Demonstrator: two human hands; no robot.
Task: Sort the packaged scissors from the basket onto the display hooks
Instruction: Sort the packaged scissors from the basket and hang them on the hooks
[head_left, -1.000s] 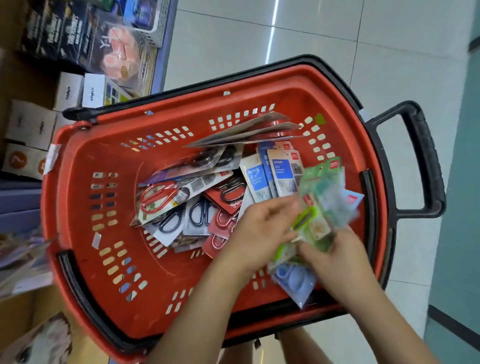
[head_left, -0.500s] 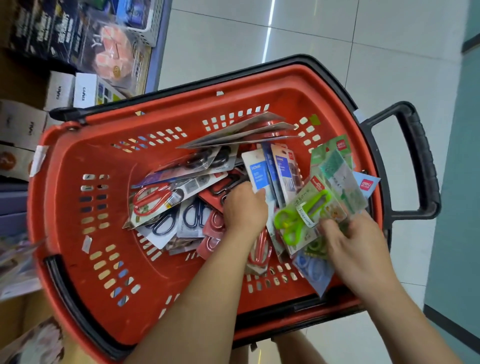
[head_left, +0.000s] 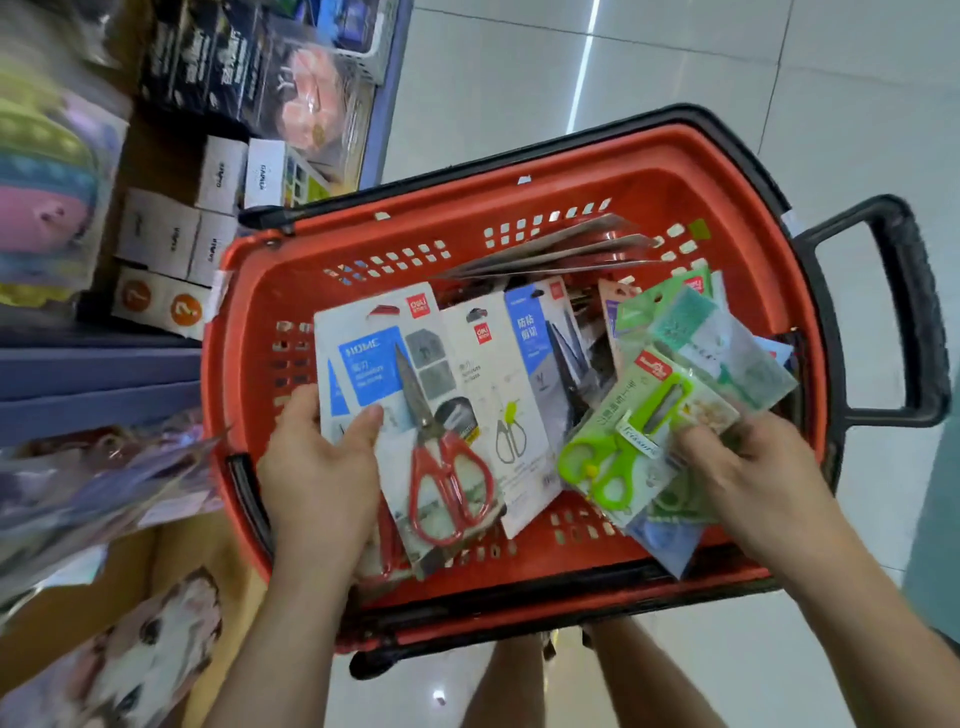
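Red basket (head_left: 236, 415) with black rim and black pull handle (head_left: 914, 312) holds loose carded scissors. Left hand (head_left: 317, 478) grips a fan of white-and-blue cards. On top is the red-handled scissors pack (head_left: 374, 374), blades pointing to the far wall. Tucked behind it are the small grey scissors pack (head_left: 498, 405) and the blue-topped pack (head_left: 540, 338) with dark blades. Right hand (head_left: 753, 467) pinches a bunch of green packs, green-handled scissors pack (head_left: 623, 447) on top. Flat packs (head_left: 561, 249) lie edge-on by the far wall.
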